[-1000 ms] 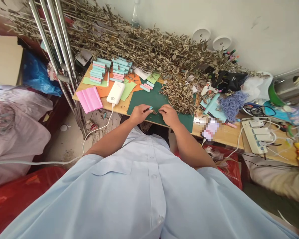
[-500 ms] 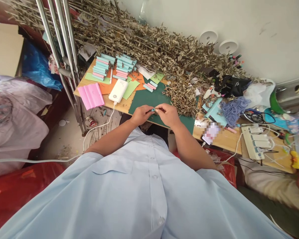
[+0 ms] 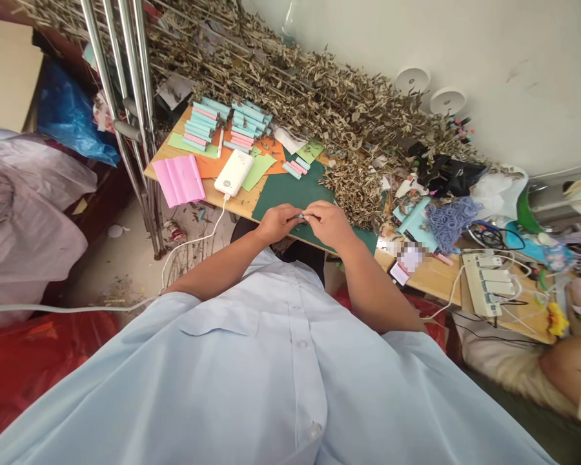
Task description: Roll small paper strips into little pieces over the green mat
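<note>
My left hand [image 3: 277, 223] pinches a small blue paper roll [image 3: 301, 216] at the front edge of the green mat [image 3: 290, 188]. Against the roll's other end are the closed fingertips of my right hand [image 3: 330, 223]; what they hold, if anything, is too small to make out. Just behind my right hand lies a heap of dry leaves [image 3: 356, 190]. Short blue and pink rolls [image 3: 296, 167] rest at the mat's back left, and larger stacks of rolls [image 3: 202, 123] lie farther left on coloured paper.
A white power bank [image 3: 234, 173] with a cable and pink paper [image 3: 179, 180] lie at left, beside metal crutches [image 3: 121, 84]. Dried stalks [image 3: 290, 77] line the wall. At right are a phone [image 3: 399, 272], purple cord [image 3: 450, 223] and power strip [image 3: 487, 284]. Another person's limb shows lower right.
The view has shifted slightly. My hands stay together, and less of the blue roll's open end shows between them. More of the other person's limb is visible at right.
</note>
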`<action>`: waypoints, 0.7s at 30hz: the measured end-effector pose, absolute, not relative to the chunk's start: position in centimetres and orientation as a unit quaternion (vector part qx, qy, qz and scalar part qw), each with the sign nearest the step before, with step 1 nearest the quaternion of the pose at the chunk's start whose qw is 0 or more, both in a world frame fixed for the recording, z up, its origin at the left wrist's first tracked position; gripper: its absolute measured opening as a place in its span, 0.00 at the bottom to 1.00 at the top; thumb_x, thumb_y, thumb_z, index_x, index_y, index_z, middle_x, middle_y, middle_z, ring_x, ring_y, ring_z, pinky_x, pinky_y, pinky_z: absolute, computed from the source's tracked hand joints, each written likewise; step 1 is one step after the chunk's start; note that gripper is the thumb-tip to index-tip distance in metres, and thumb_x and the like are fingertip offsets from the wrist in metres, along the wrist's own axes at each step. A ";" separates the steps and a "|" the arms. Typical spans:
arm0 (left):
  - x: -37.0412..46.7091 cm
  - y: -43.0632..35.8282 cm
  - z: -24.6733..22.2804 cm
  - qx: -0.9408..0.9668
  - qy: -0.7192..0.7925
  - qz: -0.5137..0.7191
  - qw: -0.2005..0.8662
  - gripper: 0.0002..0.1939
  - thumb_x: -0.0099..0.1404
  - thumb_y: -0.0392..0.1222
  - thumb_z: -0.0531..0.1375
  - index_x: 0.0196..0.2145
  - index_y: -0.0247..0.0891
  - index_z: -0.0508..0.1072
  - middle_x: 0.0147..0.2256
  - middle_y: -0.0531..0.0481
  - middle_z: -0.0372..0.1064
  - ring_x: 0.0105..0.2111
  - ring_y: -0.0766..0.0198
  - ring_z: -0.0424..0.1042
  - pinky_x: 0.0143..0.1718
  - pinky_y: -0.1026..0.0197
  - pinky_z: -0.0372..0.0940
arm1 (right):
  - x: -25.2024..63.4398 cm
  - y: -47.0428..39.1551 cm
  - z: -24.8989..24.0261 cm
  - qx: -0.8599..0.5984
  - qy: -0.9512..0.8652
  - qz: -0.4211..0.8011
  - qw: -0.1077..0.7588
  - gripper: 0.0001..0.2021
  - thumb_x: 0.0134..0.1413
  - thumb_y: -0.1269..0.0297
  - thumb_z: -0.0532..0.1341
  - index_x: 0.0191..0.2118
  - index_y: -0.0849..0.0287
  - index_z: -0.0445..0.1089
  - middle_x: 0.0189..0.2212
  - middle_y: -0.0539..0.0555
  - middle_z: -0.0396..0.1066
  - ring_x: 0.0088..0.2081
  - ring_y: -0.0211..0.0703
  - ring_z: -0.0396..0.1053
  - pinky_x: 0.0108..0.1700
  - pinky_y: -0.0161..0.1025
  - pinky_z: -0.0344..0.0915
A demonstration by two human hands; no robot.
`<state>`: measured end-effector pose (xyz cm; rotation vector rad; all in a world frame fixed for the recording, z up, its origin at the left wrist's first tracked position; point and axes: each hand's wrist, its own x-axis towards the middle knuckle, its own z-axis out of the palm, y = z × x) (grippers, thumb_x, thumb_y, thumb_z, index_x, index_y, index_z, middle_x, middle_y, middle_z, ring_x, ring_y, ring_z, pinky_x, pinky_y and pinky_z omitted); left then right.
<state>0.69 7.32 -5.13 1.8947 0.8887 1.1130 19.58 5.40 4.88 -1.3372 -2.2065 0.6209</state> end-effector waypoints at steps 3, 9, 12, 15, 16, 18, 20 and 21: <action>0.7 7.4 -5.3 0.749 0.350 0.429 0.365 0.16 0.72 0.54 0.62 0.45 0.41 0.83 0.39 0.42 0.78 0.42 0.57 0.76 0.47 0.57 0.68 | 19.4 5.7 4.8 -0.517 -0.787 0.226 0.249 0.08 0.60 0.70 0.62 0.37 0.54 0.80 0.38 0.55 0.79 0.41 0.49 0.75 0.49 0.46 0.72; 0.7 7.4 -5.4 0.746 0.344 0.437 0.366 0.16 0.72 0.54 0.61 0.45 0.42 0.83 0.39 0.43 0.78 0.41 0.57 0.76 0.45 0.57 0.68 | 19.0 6.0 5.0 -0.563 -0.771 0.203 0.219 0.05 0.56 0.68 0.65 0.31 0.54 0.77 0.30 0.53 0.76 0.34 0.47 0.72 0.43 0.45 0.69; 0.7 7.4 -5.4 0.752 0.344 0.434 0.357 0.16 0.73 0.53 0.60 0.45 0.41 0.83 0.39 0.42 0.78 0.41 0.57 0.76 0.45 0.57 0.68 | 18.9 5.8 5.5 -0.550 -0.783 0.206 0.204 0.06 0.57 0.69 0.64 0.30 0.54 0.76 0.30 0.53 0.76 0.35 0.48 0.71 0.44 0.45 0.68; 0.7 7.4 -5.5 0.758 0.343 0.436 0.343 0.16 0.74 0.52 0.59 0.46 0.41 0.83 0.39 0.42 0.78 0.41 0.57 0.77 0.45 0.58 0.69 | 18.9 5.5 5.9 -0.512 -0.807 0.219 0.196 0.07 0.59 0.70 0.61 0.31 0.54 0.75 0.34 0.55 0.76 0.39 0.49 0.72 0.47 0.45 0.68; 0.7 7.4 -5.6 0.759 0.341 0.438 0.341 0.16 0.74 0.52 0.59 0.46 0.41 0.83 0.39 0.42 0.78 0.41 0.57 0.77 0.45 0.58 0.69 | 18.9 5.5 6.0 -0.502 -0.814 0.222 0.192 0.07 0.60 0.70 0.61 0.31 0.54 0.75 0.35 0.56 0.76 0.40 0.49 0.72 0.47 0.45 0.68; 0.7 7.4 -5.6 0.761 0.338 0.440 0.337 0.16 0.74 0.52 0.59 0.46 0.40 0.83 0.39 0.42 0.79 0.41 0.58 0.77 0.45 0.59 0.69 | 19.0 5.5 6.3 -0.496 -0.819 0.226 0.179 0.08 0.60 0.70 0.60 0.32 0.55 0.75 0.36 0.56 0.75 0.41 0.49 0.71 0.47 0.44 0.68; 0.7 7.4 -5.6 0.766 0.338 0.437 0.328 0.16 0.75 0.52 0.59 0.46 0.40 0.82 0.40 0.42 0.79 0.41 0.58 0.77 0.45 0.59 0.69 | 18.9 5.6 6.6 -0.510 -0.813 0.230 0.158 0.08 0.59 0.71 0.60 0.32 0.56 0.75 0.36 0.56 0.75 0.39 0.48 0.71 0.46 0.43 0.67; 0.6 7.3 -5.5 0.770 0.339 0.434 0.322 0.17 0.75 0.52 0.59 0.46 0.39 0.82 0.40 0.43 0.78 0.41 0.59 0.77 0.44 0.59 0.69 | 18.9 5.7 6.8 -0.519 -0.810 0.233 0.144 0.07 0.58 0.71 0.60 0.32 0.56 0.75 0.36 0.56 0.75 0.38 0.47 0.70 0.45 0.42 0.66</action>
